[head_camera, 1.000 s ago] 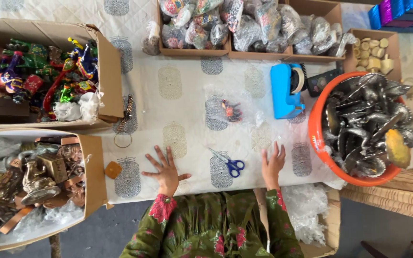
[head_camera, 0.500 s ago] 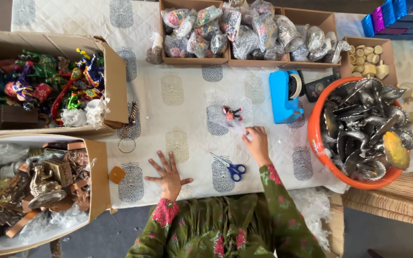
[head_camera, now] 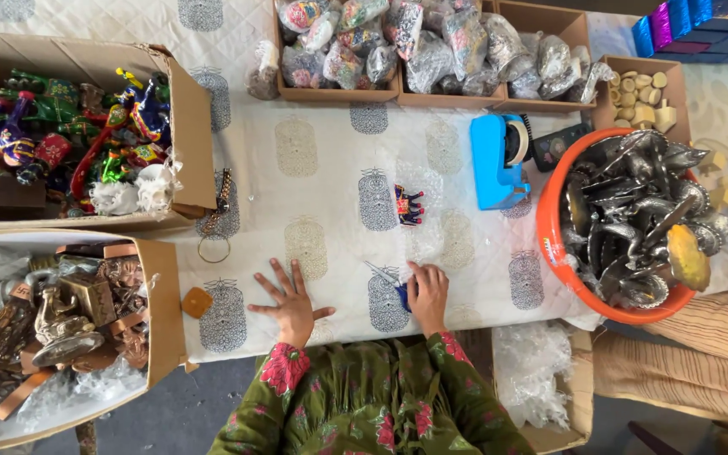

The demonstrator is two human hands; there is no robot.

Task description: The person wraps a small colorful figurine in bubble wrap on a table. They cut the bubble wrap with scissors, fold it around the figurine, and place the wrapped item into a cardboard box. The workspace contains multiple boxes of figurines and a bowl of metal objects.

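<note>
My left hand (head_camera: 291,299) lies flat on the white printed cloth (head_camera: 313,181) with its fingers spread, holding nothing. My right hand (head_camera: 427,295) is curled over the blue handles of a pair of scissors (head_camera: 383,276); the blades stick out to the left of my fingers. Just beyond the scissors a small colourful figure (head_camera: 409,205) lies on a sheet of clear bubble wrap (head_camera: 436,232). Both my sleeves are green with red flowers.
An orange tub (head_camera: 551,240) of metal pieces stands at the right, with a blue tape dispenser (head_camera: 492,160) beside it. Two open cardboard boxes (head_camera: 191,147) of figurines sit on the left. Trays of wrapped items (head_camera: 431,42) line the back. Another person's striped sleeve (head_camera: 701,337) is at right.
My right hand reached up to the wrapped figure, then came back down onto the scissors. My left hand shifted slightly and stayed flat on the cloth.
</note>
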